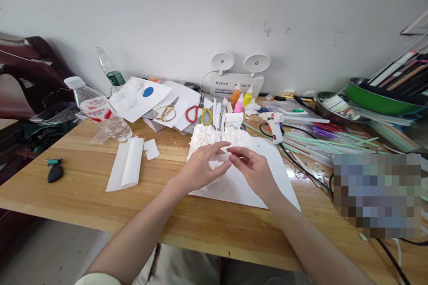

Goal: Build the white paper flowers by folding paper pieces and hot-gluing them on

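Note:
Between my two hands is a small white strip of paper [220,157]. My left hand [199,167] pinches it between thumb and fingers. At its other end, the fingertips of my right hand [254,168] close on it too. Under and behind the hands, a mass of small crinkled white pieces [205,137] lies on a large white sheet [274,167]; the hands hide part of both. A folded length of white paper [129,164] rests on the table to the left, with small white paper squares [152,149] beside it.
Gold scissors [166,112], red-handled pliers [192,114] and paint bottles [238,106] stand or lie behind. A white glue gun [274,125] with a black cord is at right, near thin sticks. Water bottles [106,116] are at left. A green bowl [381,100] sits far right.

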### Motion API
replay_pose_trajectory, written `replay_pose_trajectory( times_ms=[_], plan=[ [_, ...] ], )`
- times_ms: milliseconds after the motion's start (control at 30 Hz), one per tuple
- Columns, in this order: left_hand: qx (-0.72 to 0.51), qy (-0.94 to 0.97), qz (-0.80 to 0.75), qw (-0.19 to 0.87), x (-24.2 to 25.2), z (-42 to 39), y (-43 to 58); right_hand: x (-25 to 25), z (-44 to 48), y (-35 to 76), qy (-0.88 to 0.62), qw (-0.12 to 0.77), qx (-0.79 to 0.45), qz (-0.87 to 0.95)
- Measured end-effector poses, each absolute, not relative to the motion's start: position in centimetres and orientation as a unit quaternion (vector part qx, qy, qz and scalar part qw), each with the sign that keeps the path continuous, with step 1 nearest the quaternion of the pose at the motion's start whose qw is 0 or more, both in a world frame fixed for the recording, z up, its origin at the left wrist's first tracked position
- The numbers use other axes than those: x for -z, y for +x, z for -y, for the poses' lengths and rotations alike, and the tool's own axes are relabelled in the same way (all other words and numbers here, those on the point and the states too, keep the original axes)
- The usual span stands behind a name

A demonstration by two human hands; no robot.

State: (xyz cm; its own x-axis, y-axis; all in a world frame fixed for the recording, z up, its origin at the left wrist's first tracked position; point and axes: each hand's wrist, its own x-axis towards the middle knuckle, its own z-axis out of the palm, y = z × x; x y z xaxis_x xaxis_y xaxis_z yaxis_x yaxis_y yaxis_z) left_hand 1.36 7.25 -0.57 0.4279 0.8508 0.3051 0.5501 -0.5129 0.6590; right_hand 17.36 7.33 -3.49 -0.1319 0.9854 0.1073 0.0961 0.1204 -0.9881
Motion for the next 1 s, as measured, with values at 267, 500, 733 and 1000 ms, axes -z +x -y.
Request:
replay_pose_trajectory(
  times_ms=[267,500,733,1000],
  plan=[
    [-0.328,0.764,-0.465,0.303,0.89,-7.53,1.59,3.45,-7.11,17.26,-0.465,0.477,-0.451,0.595],
    [-0.341,0.762,-0.451,0.316,0.53,-7.44,1.54,3.8,-7.27,17.18,-0.452,0.481,-0.476,0.581],
    [-0.342,0.765,-0.439,0.324,0.35,-7.43,1.42,3.74,-7.32,17.2,-0.459,0.479,-0.474,0.579],
    [-0.348,0.756,-0.452,0.32,0.38,-7.4,1.49,3.42,-7.14,17.14,-0.442,0.47,-0.497,0.58]
  ],
)
